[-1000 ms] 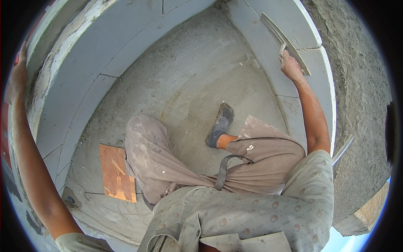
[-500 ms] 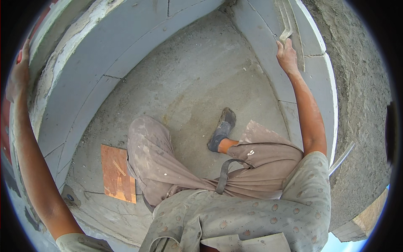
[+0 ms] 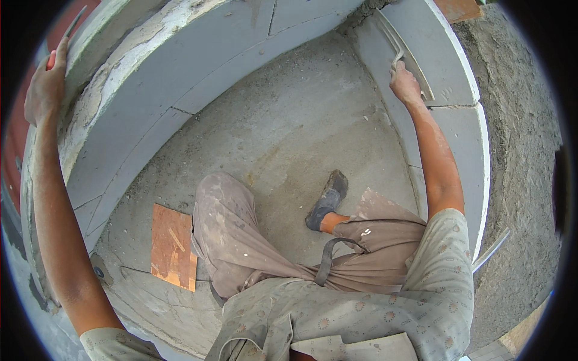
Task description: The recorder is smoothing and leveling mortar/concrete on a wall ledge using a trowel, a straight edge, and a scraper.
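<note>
My right hand (image 3: 404,83) is closed round the handle of a long plastering trowel (image 3: 415,67). The trowel's narrow plate lies along the grey block wall (image 3: 442,66) on the right, near its far corner. Far to the left, my left hand (image 3: 46,90) grips a red-handled tool with a thin pointed metal blade (image 3: 74,21). That blade shows nearly edge-on above the fingers, so its exact kind is unclear. The left hand is beside the rough-topped left wall (image 3: 150,72).
Between the curving walls lies a grey concrete floor (image 3: 289,102). A brown board piece (image 3: 173,246) rests left of my knee. Rough mortar (image 3: 512,120) borders the right wall outside, with a pale strip (image 3: 490,249) near it. Another brown board (image 3: 459,9) lies at the far right.
The view has tilted farther ahead. My right hand has moved the trowel farther along the right wall, past the block joint. More of the left hand's blade now shows.
</note>
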A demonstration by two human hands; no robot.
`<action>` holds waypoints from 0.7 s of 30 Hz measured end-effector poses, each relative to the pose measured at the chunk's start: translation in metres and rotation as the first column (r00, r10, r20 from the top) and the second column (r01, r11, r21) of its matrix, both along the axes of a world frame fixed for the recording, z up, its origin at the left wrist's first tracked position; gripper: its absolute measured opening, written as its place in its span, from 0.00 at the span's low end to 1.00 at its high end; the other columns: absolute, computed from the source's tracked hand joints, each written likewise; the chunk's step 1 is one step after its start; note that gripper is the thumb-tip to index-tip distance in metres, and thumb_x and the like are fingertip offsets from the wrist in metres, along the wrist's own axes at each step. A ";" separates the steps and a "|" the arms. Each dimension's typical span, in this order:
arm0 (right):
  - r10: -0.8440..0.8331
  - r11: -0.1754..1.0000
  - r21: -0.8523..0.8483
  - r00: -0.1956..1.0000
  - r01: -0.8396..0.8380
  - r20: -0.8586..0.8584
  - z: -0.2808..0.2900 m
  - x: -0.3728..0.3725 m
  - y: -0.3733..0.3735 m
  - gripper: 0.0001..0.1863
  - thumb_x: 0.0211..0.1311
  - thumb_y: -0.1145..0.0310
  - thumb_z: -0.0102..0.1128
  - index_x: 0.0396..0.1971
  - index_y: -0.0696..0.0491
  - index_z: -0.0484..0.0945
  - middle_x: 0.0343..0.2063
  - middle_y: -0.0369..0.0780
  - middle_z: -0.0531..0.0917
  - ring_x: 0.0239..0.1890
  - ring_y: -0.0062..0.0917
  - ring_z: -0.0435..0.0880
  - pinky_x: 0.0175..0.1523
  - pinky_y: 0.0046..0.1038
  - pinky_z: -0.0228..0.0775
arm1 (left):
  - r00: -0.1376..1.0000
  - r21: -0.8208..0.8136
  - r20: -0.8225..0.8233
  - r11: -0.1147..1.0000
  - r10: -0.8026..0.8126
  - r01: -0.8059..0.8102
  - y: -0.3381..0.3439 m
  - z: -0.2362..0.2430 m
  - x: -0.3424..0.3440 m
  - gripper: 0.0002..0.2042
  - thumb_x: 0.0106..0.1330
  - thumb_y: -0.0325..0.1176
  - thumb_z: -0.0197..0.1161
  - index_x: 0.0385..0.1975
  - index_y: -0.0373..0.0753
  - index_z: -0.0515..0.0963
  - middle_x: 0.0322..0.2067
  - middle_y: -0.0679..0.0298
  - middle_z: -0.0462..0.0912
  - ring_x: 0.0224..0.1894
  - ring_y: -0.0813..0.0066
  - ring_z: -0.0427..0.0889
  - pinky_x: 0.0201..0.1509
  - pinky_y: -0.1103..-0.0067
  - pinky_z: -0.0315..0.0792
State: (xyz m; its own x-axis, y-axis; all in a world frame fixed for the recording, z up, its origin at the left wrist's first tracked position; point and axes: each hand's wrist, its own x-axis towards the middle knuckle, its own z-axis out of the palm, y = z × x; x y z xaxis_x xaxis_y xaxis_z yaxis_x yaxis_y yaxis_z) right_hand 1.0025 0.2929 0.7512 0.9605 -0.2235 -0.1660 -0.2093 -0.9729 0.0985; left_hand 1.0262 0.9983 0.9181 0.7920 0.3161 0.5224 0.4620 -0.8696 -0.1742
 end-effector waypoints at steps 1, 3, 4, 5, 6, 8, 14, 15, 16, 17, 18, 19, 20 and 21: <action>0.007 1.000 0.006 1.000 -0.007 0.001 0.002 0.000 0.007 0.17 0.67 0.59 0.44 0.47 0.57 0.63 0.41 0.58 0.79 0.47 0.54 0.77 0.51 0.50 0.67 | 1.000 0.013 0.011 1.000 0.018 -0.018 -0.004 -0.001 -0.003 0.34 0.57 0.75 0.39 0.55 0.63 0.74 0.49 0.65 0.81 0.52 0.61 0.78 0.53 0.66 0.71; -0.085 0.981 0.186 0.979 0.050 0.186 0.005 -0.003 0.019 0.18 0.65 0.60 0.46 0.47 0.58 0.65 0.42 0.57 0.79 0.48 0.53 0.77 0.52 0.49 0.67 | 0.999 0.023 0.006 0.999 0.036 -0.036 0.001 0.002 -0.008 0.34 0.56 0.75 0.39 0.54 0.63 0.75 0.49 0.65 0.81 0.52 0.61 0.79 0.52 0.66 0.71; -0.090 0.982 0.182 0.977 0.055 0.193 -0.003 -0.004 0.011 0.18 0.65 0.60 0.46 0.47 0.58 0.65 0.42 0.57 0.79 0.48 0.53 0.77 0.52 0.49 0.67 | 0.999 0.016 0.007 0.999 0.044 -0.044 0.001 0.002 -0.008 0.33 0.56 0.75 0.39 0.53 0.63 0.75 0.48 0.65 0.81 0.52 0.62 0.79 0.52 0.66 0.72; -0.028 0.990 0.144 0.991 0.009 0.131 -0.019 -0.003 0.002 0.20 0.64 0.59 0.47 0.47 0.59 0.67 0.41 0.57 0.79 0.47 0.53 0.77 0.52 0.48 0.67 | 0.999 0.010 0.009 0.999 0.050 -0.051 0.002 0.002 -0.007 0.33 0.56 0.75 0.39 0.53 0.63 0.76 0.48 0.65 0.81 0.52 0.62 0.79 0.52 0.65 0.72; 0.037 0.993 0.113 0.997 -0.044 0.067 -0.029 0.003 -0.004 0.21 0.62 0.58 0.49 0.47 0.60 0.69 0.41 0.57 0.79 0.47 0.54 0.77 0.51 0.46 0.67 | 0.999 0.010 0.018 0.999 0.049 -0.049 -0.002 0.003 -0.006 0.33 0.56 0.75 0.39 0.53 0.63 0.76 0.48 0.65 0.81 0.52 0.62 0.79 0.52 0.65 0.72; -0.012 0.936 0.341 0.957 -0.092 0.289 -0.038 -0.001 0.031 0.22 0.61 0.57 0.51 0.45 0.62 0.71 0.39 0.57 0.80 0.46 0.53 0.77 0.51 0.44 0.67 | 0.999 0.000 0.003 0.999 0.040 -0.040 -0.014 0.009 -0.012 0.33 0.57 0.74 0.40 0.52 0.62 0.77 0.47 0.65 0.82 0.51 0.62 0.79 0.51 0.65 0.72; -0.530 0.536 0.844 0.771 -0.018 0.353 -0.073 -0.006 0.116 0.22 0.58 0.54 0.59 0.35 0.63 0.77 0.27 0.47 0.79 0.31 0.34 0.78 0.37 0.31 0.68 | 0.999 -0.086 -0.014 0.995 0.050 -0.051 -0.046 0.017 -0.015 0.30 0.59 0.71 0.43 0.48 0.58 0.79 0.43 0.63 0.83 0.48 0.62 0.81 0.48 0.66 0.73; -0.575 0.505 0.863 0.735 -0.026 0.359 -0.081 -0.008 0.135 0.23 0.59 0.51 0.60 0.32 0.61 0.76 0.20 0.38 0.76 0.19 0.21 0.76 0.24 0.26 0.67 | 0.999 -0.097 -0.017 0.994 0.051 -0.052 -0.050 0.018 -0.016 0.30 0.60 0.70 0.43 0.48 0.57 0.80 0.42 0.62 0.84 0.47 0.62 0.81 0.47 0.66 0.74; -0.617 0.314 0.948 0.750 -0.043 0.238 -0.081 -0.015 0.164 0.23 0.60 0.50 0.60 0.32 0.60 0.76 0.18 0.37 0.75 0.18 0.19 0.73 0.22 0.24 0.66 | 0.999 -0.062 -0.002 0.997 0.040 -0.040 -0.049 0.022 -0.020 0.30 0.60 0.70 0.43 0.48 0.57 0.80 0.42 0.62 0.84 0.47 0.62 0.81 0.47 0.66 0.74; -0.631 0.105 0.993 0.768 -0.056 0.110 -0.078 -0.027 0.195 0.24 0.60 0.49 0.59 0.32 0.59 0.75 0.17 0.36 0.73 0.16 0.17 0.71 0.20 0.23 0.65 | 0.999 -0.046 0.004 0.998 0.053 -0.053 -0.048 0.028 -0.028 0.30 0.60 0.70 0.44 0.47 0.56 0.80 0.42 0.62 0.84 0.47 0.62 0.81 0.47 0.66 0.73; -0.661 -0.021 0.987 0.743 -0.160 0.106 -0.078 -0.032 0.213 0.23 0.61 0.49 0.59 0.33 0.59 0.74 0.16 0.35 0.71 0.15 0.16 0.70 0.20 0.22 0.64 | 0.998 -0.047 0.013 0.997 0.054 -0.054 -0.053 0.031 -0.030 0.30 0.60 0.69 0.44 0.47 0.54 0.80 0.42 0.62 0.84 0.46 0.62 0.81 0.47 0.67 0.73; -0.692 -0.137 0.955 0.715 -0.262 0.097 -0.082 -0.033 0.227 0.23 0.61 0.49 0.58 0.34 0.58 0.73 0.15 0.33 0.68 0.15 0.16 0.68 0.19 0.22 0.64 | 0.999 -0.026 0.023 0.999 0.031 -0.031 -0.061 0.035 -0.029 0.30 0.60 0.69 0.44 0.47 0.54 0.80 0.42 0.62 0.84 0.46 0.62 0.81 0.47 0.67 0.73; -0.705 -0.254 0.941 0.709 -0.224 -0.021 -0.086 -0.032 0.237 0.23 0.61 0.49 0.58 0.33 0.58 0.72 0.14 0.34 0.69 0.13 0.17 0.68 0.18 0.22 0.62 | 0.999 -0.082 -0.024 0.996 0.043 -0.045 -0.071 0.038 -0.030 0.30 0.60 0.69 0.45 0.46 0.53 0.81 0.41 0.61 0.84 0.46 0.62 0.82 0.47 0.67 0.73; -0.700 -0.373 0.909 0.700 -0.187 -0.143 -0.089 -0.032 0.248 0.23 0.61 0.49 0.57 0.32 0.58 0.72 0.14 0.34 0.69 0.12 0.17 0.67 0.16 0.22 0.60 | 0.996 -0.133 -0.076 0.989 0.056 -0.065 -0.080 0.040 -0.032 0.30 0.61 0.68 0.45 0.46 0.52 0.81 0.40 0.61 0.84 0.45 0.61 0.82 0.46 0.67 0.73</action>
State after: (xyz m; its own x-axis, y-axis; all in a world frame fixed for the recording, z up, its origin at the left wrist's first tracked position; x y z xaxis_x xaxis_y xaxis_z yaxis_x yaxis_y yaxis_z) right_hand 0.9702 0.5410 0.6621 0.8285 -0.4877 -0.2752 -0.0320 0.4494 -0.8928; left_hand 0.9943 0.9186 0.9584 0.8034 0.4281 0.4139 0.5048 -0.8583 -0.0922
